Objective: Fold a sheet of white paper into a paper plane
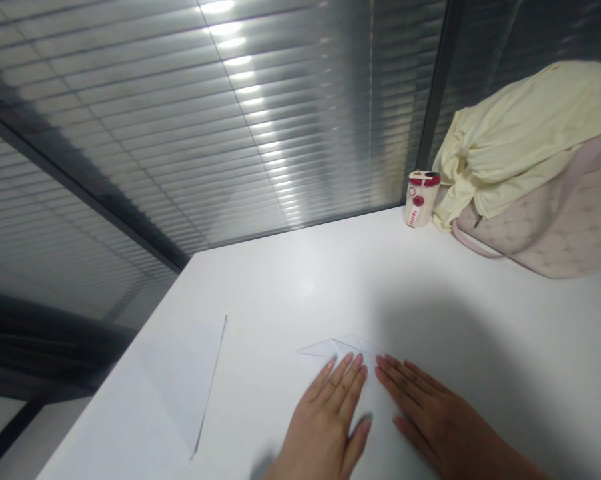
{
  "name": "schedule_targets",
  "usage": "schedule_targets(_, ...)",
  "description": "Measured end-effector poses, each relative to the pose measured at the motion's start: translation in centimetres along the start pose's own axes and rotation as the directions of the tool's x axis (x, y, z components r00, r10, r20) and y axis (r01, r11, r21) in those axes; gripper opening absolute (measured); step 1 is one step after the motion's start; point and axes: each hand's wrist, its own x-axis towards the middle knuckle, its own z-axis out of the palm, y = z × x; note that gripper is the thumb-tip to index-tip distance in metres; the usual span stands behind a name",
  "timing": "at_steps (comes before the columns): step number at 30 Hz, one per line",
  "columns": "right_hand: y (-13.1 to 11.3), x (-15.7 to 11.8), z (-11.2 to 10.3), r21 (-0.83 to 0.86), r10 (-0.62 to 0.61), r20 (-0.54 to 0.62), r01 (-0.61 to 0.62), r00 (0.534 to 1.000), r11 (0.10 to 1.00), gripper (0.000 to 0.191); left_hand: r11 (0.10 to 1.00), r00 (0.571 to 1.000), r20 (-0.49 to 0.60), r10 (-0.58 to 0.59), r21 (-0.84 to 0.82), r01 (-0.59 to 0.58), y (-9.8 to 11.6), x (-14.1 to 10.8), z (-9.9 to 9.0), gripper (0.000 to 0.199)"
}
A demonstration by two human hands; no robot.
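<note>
A small piece of folded white paper lies on the white table, with a pointed end to the left and creased edges along its top. My left hand is laid flat, its fingertips pressing on the paper's lower edge. From the right, my right hand reaches in with straight fingers held side by side, their tips at the paper's right end. Both thumbs stand apart from the fingers. Part of the paper is hidden under the fingertips.
Several white sheets lie at the table's left side. At the back right stands a cream and red cup, beside a pale pink quilted bag with a light yellow cloth over it. Glass with blinds borders the table's far edge.
</note>
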Motion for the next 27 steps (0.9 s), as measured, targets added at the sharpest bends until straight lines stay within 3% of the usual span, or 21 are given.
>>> schedule_targets(7,0.2,-0.1,0.2,0.096,0.028,-0.022,-0.026,0.999,0.995,0.060,0.990,0.995,-0.077,-0.064,0.120,0.073,-0.6,-1.6,-0.9,0.060)
schedule_targets(11,0.1,-0.2,0.2,0.126,0.046,-0.021,-0.043,0.999,0.991,0.062,0.987,0.993,-0.069,-0.098,0.120,0.106,-1.0,-2.6,-1.2,0.060)
schedule_targets(18,0.4,-0.3,0.3,0.141,0.030,-0.022,-0.027,0.999,0.990,0.062,0.989,0.984,-0.133,-0.120,0.073,0.131,1.0,-1.6,-1.3,0.066)
schedule_targets(24,0.7,-0.2,0.8,0.070,-0.029,-0.054,0.033,0.998,0.997,0.068,0.993,0.997,0.019,-0.078,-0.085,0.080,0.5,-0.3,-0.8,0.073)
schedule_targets(27,0.7,-0.2,0.7,0.063,-0.060,-0.085,0.065,0.995,0.996,0.071,0.988,0.997,-0.002,-0.083,-0.129,0.082,-0.3,-0.6,-0.2,0.074)
